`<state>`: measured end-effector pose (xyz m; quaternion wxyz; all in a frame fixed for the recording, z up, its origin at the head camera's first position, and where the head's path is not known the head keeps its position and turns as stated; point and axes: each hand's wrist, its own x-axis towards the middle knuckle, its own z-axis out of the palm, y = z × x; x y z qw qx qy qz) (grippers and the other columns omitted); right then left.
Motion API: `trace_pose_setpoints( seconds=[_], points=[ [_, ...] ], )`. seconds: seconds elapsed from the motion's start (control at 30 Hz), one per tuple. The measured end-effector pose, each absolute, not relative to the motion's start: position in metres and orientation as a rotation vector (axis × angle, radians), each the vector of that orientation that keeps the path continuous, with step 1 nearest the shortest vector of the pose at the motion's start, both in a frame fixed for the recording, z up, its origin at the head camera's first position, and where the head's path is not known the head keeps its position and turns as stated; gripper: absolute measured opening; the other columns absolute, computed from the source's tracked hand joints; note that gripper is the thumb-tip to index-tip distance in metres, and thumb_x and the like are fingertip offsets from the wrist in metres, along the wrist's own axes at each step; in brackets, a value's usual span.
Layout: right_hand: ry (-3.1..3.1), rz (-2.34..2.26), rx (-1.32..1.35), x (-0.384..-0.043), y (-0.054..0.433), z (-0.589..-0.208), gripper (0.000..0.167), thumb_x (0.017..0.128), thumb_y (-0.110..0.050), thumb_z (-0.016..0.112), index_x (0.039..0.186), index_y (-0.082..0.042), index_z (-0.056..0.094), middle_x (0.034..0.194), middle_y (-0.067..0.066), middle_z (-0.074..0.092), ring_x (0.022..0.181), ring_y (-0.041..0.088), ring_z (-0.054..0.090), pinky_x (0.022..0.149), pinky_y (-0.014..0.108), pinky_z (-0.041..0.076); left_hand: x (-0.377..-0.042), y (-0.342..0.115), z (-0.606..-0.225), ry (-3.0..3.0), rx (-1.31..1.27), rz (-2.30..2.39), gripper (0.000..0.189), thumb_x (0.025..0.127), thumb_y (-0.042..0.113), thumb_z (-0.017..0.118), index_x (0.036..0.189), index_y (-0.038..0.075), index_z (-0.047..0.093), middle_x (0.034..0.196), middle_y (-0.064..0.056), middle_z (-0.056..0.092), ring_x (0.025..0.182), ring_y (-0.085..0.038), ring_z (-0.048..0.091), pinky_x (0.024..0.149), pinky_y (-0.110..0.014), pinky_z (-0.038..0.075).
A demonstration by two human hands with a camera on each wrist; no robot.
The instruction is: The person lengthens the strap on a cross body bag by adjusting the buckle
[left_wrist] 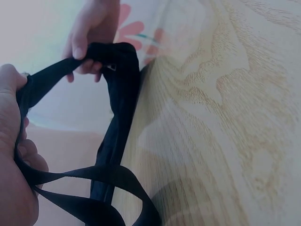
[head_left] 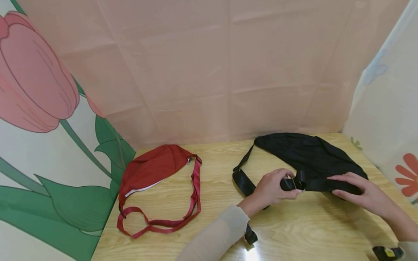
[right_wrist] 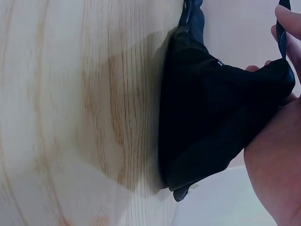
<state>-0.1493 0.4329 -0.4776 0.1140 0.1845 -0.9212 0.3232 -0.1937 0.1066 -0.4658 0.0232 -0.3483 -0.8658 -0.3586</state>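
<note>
A black waist bag lies at the right of the table, its far side near the back wall. My left hand grips the bag's black strap where a small metal-edged slider sits, and loops of webbing hang from the fingers in the left wrist view. At the bag's right end, my right hand pinches the corner where the strap joins. The right wrist view shows that corner raised, with the bag body hanging down to the table. A black buckle end lies below my left forearm.
On the left of the wooden table lies a red waist bag, its red strap looped toward the front. A pink-beige sheet covers the back wall. Printed flower panels stand at both sides.
</note>
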Motion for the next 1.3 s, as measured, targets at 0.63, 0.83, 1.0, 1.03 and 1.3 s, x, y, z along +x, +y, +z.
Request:
trace_pose_setpoints(
  seconds=[0.63, 0.83, 1.0, 1.03, 1.3],
  points=[
    [-2.75, 0.92, 0.48, -0.15, 0.441, -0.478, 0.04, 0.087, -0.009, 0.079, 0.125, -0.016, 0.07, 0.105, -0.011, 0.058, 0.091, -0.002, 0.047, 0.069, 0.015, 0.036, -0.194, 0.102, -0.466, -2.678, -1.05, -1.133, 0.045, 0.088, 0.047, 0.076, 0.125, 0.026, 0.062, 0.116, 0.017, 0.063, 0.093, 0.007, 0.054, 0.078, -0.006, 0.04],
    [-2.767, 0.935, 0.454, -0.149, 0.441, -0.48, 0.039, 0.088, -0.011, 0.079, 0.126, -0.016, 0.07, 0.105, -0.011, 0.058, 0.092, -0.003, 0.047, 0.069, 0.016, 0.037, -0.195, 0.1, -0.467, -2.659, -1.064, -1.109, 0.046, 0.088, 0.047, 0.075, 0.125, 0.025, 0.062, 0.115, 0.016, 0.063, 0.092, 0.007, 0.054, 0.078, -0.005, 0.039],
    [-2.781, 0.945, 0.409, -0.148, 0.44, -0.479, 0.038, 0.089, -0.014, 0.079, 0.126, -0.019, 0.07, 0.104, -0.01, 0.058, 0.09, -0.001, 0.048, 0.068, 0.018, 0.037, -0.195, 0.098, -0.467, -2.652, -1.083, -1.108, 0.046, 0.088, 0.047, 0.076, 0.125, 0.024, 0.062, 0.115, 0.015, 0.064, 0.091, 0.007, 0.053, 0.077, -0.005, 0.039],
    [-2.784, 0.946, 0.407, -0.147, 0.44, -0.479, 0.038, 0.089, -0.014, 0.079, 0.126, -0.019, 0.07, 0.105, -0.01, 0.058, 0.09, 0.0, 0.048, 0.068, 0.018, 0.038, -0.195, 0.098, -0.467, -2.65, -1.086, -1.107, 0.046, 0.088, 0.047, 0.076, 0.125, 0.023, 0.062, 0.116, 0.015, 0.064, 0.091, 0.007, 0.053, 0.078, -0.005, 0.039],
    [-2.853, 0.936, 0.387, -0.148, 0.44, -0.478, 0.038, 0.093, -0.022, 0.076, 0.129, -0.021, 0.068, 0.109, -0.011, 0.057, 0.091, -0.002, 0.048, 0.066, 0.023, 0.04, -0.194, 0.096, -0.467, -2.65, -1.096, -1.06, 0.044, 0.089, 0.048, 0.074, 0.125, 0.025, 0.062, 0.12, 0.014, 0.064, 0.097, 0.007, 0.056, 0.08, -0.005, 0.04]
  ],
)
